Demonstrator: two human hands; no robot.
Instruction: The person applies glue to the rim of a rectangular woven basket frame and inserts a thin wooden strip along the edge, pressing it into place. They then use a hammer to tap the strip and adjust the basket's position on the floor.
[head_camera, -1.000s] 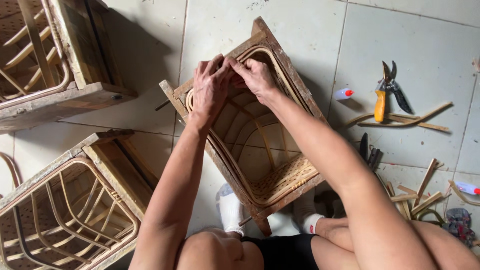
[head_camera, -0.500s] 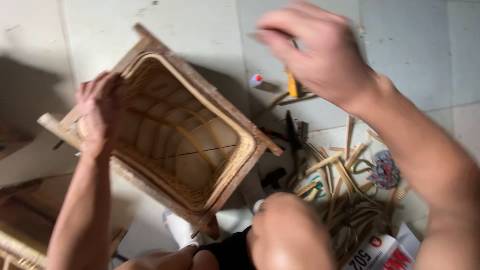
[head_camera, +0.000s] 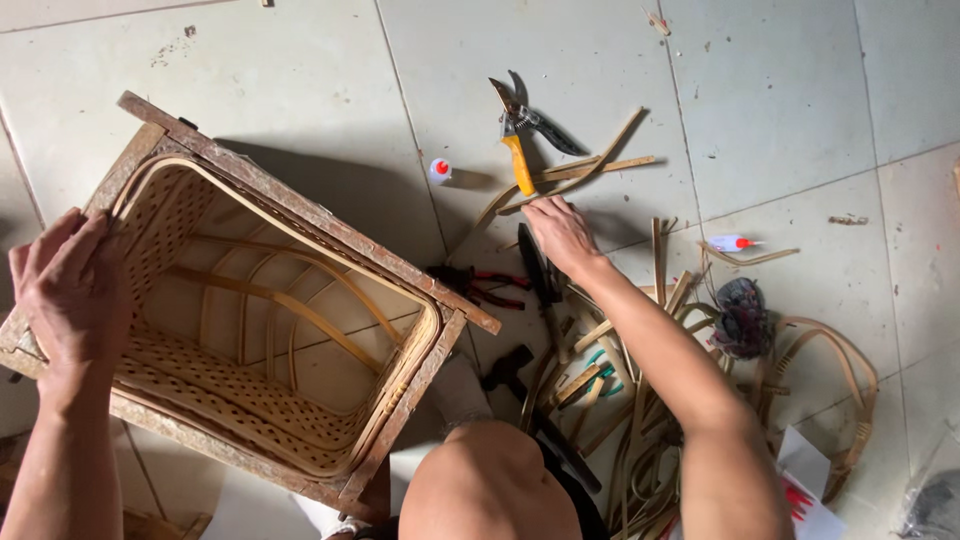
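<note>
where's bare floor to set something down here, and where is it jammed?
Free: tiles above the basket frame to the top edge, and upper right beyond the pruning shears. Narrow lane between frame and shears, holding only a small glue bottle. Crowded: rattan strips and pliers under the right hand. Left hand grips the frame.

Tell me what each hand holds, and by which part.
Left hand grips the rattan basket frame by its wooden end rim. Right hand holds nothing, reaching toward the yellow-handled shears.

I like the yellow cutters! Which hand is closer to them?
The right hand. It reaches out just below the yellow-handled pruning shears, not touching them. The left hand is far off, gripping the corner of the woven basket frame.
</note>
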